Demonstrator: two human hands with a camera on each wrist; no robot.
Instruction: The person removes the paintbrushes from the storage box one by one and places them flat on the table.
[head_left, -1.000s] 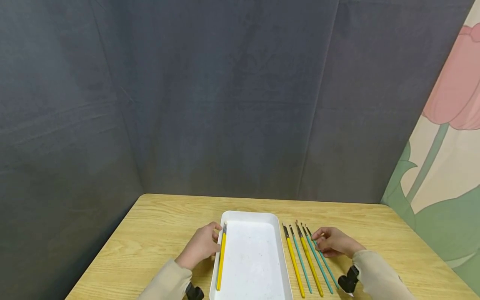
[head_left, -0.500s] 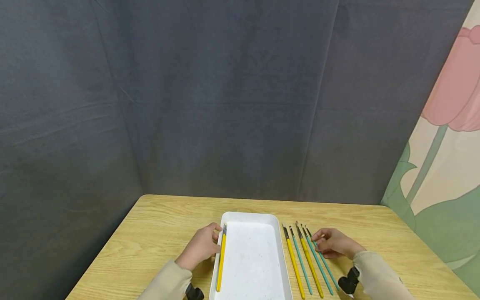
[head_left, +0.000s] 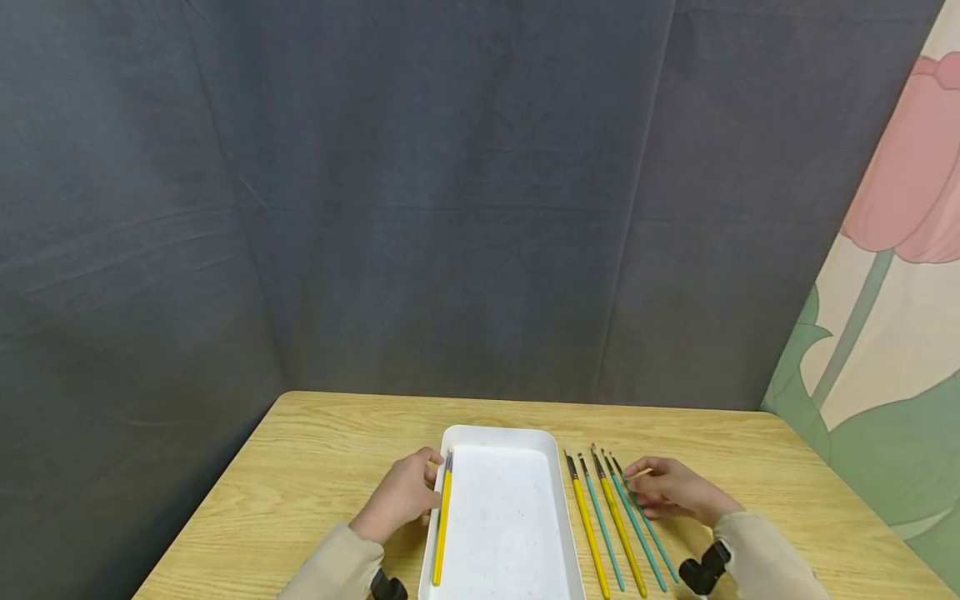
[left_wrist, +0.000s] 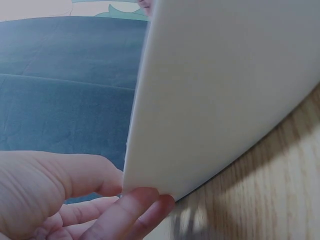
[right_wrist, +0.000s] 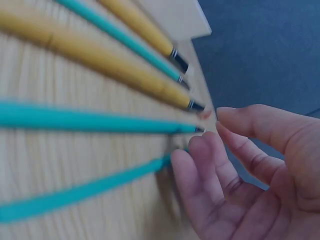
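Note:
My left hand [head_left: 401, 496] grips the left wall of a white rectangular tray [head_left: 555, 508]; in the left wrist view the thumb is at the rim and the fingers [left_wrist: 127, 207] lie against the outer wall. Inside the tray, along that wall, lies a yellow paintbrush [head_left: 442, 525]. My right hand [head_left: 675, 487] hovers at the bristle end of the rightmost teal paintbrush [head_left: 658, 542]. Its fingers are loosely bent with thumb and fingertips apart, and nothing is visible between them. The right hand partly hides that brush's upper end.
Right of the tray, more brushes lie side by side, bristles away from me: a yellow brush [head_left: 587, 533], a thin teal brush [head_left: 602, 525], another yellow brush [head_left: 621, 529] and a teal brush [head_left: 641, 529]. All rest on a wooden table [head_left: 337, 442] before a dark curtain [head_left: 450, 208].
My right hand has shifted slightly to the right, its fingers moving off the rightmost teal brush, which stays on the table. The left hand and the tray have not visibly moved.

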